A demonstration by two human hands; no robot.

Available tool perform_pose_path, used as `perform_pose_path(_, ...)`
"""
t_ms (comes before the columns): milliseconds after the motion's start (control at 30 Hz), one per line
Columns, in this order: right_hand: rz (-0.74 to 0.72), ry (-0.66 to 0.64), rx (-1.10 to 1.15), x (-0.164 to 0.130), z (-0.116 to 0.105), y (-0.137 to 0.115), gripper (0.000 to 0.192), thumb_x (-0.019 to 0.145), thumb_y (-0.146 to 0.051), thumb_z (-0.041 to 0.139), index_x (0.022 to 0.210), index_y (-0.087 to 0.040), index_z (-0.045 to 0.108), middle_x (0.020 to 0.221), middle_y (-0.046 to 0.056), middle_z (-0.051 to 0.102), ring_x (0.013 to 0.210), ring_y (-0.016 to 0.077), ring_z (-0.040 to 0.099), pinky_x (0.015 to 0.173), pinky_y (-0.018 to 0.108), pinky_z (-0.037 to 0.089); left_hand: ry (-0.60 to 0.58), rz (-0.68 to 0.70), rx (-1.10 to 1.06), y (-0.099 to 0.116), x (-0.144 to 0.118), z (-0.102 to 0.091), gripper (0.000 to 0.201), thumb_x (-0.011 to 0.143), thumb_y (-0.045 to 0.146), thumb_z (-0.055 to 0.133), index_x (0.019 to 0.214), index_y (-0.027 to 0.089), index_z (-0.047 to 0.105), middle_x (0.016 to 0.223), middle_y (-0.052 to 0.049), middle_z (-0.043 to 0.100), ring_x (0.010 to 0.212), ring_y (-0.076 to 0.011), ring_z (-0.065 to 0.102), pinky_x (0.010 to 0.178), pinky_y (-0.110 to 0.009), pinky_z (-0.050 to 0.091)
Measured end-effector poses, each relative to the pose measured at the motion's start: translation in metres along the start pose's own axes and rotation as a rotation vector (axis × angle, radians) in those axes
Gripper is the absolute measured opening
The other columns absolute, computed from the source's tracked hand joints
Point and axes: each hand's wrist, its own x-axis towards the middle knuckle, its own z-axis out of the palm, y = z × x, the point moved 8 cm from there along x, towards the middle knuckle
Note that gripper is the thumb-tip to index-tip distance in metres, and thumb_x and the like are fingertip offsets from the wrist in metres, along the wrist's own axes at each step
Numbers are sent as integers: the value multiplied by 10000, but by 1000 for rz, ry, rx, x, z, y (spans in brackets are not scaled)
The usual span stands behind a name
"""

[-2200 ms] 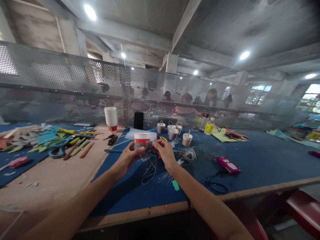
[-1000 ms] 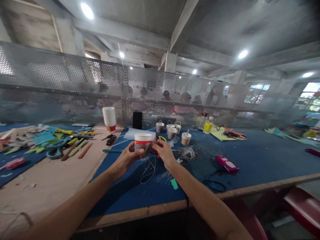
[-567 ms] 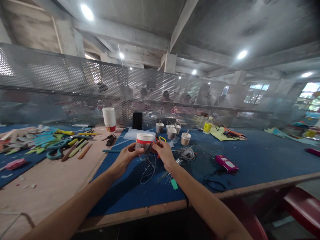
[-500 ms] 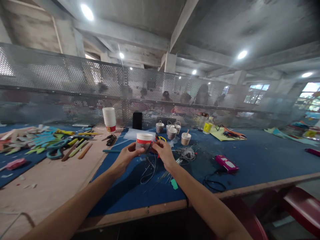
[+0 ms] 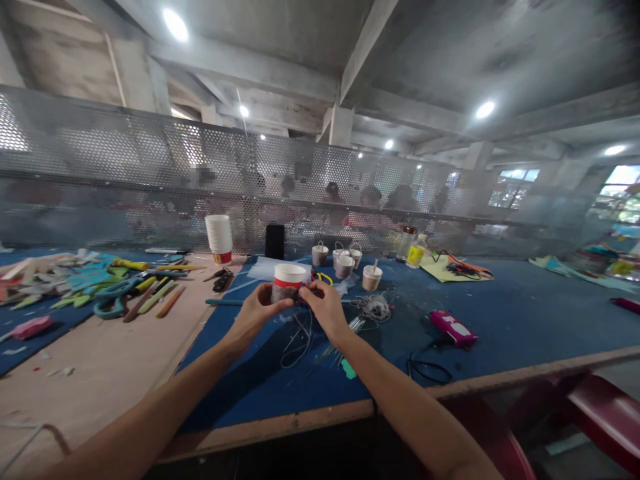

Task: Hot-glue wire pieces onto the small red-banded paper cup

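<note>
While both hands work, the cup (image 5: pixel 289 283) stays up over the table's (image 5: pixel 525 313) middle.
Left hand (image 5: pixel 257 312) grips its near side, thumb on the wall; right hand (image 5: pixel 327 308) has shifted closer, fingers pinched at the cup's right side on something too small to tell, above loose wire (image 5: pixel 297 340).

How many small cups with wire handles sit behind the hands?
4: one cup leftmost, two bunched together, one rightmost holding a stick. Handles are hard to confirm; more may be hidden.
</note>
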Motion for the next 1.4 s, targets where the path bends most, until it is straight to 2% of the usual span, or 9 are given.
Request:
perform_pose_path(200,-33,-17,-29,-2,4,0,233,831,-438,671,767,-214,676,771,5,700,760,194,669,762,300,519,38,9,41,-4,2,-2,548,617,416,901,1018,162,629,998,-75,729,982,-281,672,900,-393,485)
perform_pose_path(633,-8,-28,25,-1,4,4,206,817,-404,670,738,-215,651,724,-2,666,715,191,659,724,299,531,2,-11,3,-4,0,1,488,646,384,892,1012,166,654,1009,-91,745,983,-278,672,900,-384,474)
perform_pose_path(1100,-14,-34,-17,-2,2,-2,201,816,-402,661,727,-222,661,724,0,681,736,193,657,760,306,523,-2,-24,-13,-4,-1,0,481,660,386,887,1041,180,679,1060,-92,758,1027,-284,682,914,-382,491)
perform_pose_path(1400,57,-41,80,0,3,1,187,771,-378,694,689,-217,644,655,-18,650,681,185,659,719,297,531,-53,-26,-53,-9,0,1,473,698,372,869,1089,177,688,1104,-107,757,1083,-300,683,972,-410,481)
